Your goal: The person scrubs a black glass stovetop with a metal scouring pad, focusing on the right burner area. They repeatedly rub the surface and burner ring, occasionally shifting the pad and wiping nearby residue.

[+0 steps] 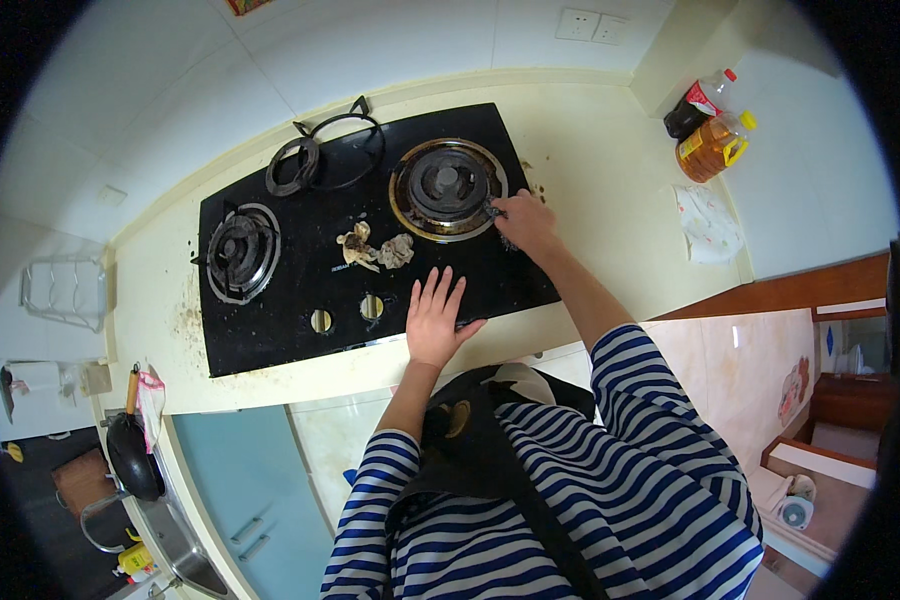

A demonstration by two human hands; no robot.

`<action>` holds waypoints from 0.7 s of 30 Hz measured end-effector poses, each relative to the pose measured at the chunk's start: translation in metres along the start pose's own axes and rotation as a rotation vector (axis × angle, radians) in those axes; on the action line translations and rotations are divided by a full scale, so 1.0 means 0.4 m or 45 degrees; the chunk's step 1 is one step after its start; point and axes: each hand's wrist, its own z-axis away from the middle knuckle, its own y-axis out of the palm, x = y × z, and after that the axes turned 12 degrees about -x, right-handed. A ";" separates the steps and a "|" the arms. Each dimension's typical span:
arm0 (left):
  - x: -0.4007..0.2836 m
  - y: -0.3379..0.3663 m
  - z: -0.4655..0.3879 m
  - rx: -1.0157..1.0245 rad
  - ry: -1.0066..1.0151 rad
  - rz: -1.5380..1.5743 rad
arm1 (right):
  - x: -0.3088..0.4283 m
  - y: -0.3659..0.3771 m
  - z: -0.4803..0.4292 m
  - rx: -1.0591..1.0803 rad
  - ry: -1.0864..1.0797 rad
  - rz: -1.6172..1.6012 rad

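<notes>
A black glass gas cooktop [307, 277] lies before me on the counter. My right hand [526, 223] grips what looks like a steel wool scrubber [493, 211] against the right rim of the right burner [448, 180]. That burner's metal drip ring is stained brown. My left hand [436, 319] rests flat on the cooktop's front part, fingers apart and holding nothing. Just beyond its fingertips lie two crumpled, soiled wipes [358, 246]. Two removed pan supports [292, 166] lean at the cooktop's back edge. The left burner [242, 253] has its support in place.
Two knobs [371, 307] sit at the front. Brown grime marks the cream counter [592, 187]. An oil bottle [709, 150], a dark drink bottle [697, 105] and a patterned cloth [709, 225] are at right. A wok [133, 457] stands by the sink [176, 536] at left.
</notes>
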 end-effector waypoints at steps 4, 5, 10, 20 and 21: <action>-0.001 -0.002 0.000 0.012 -0.008 -0.012 | 0.036 0.010 0.060 0.002 -0.063 0.028; -0.002 -0.003 0.000 0.011 -0.008 -0.010 | 0.039 0.013 0.068 0.037 -0.067 -0.005; -0.005 -0.007 -0.004 0.040 -0.024 -0.015 | -0.007 0.029 0.009 -0.120 0.045 0.119; -0.007 -0.011 -0.010 0.069 -0.035 0.006 | -0.081 0.024 -0.073 -0.145 0.043 0.108; -0.008 -0.011 -0.011 0.083 -0.041 0.001 | -0.081 0.019 -0.035 -0.135 0.050 0.085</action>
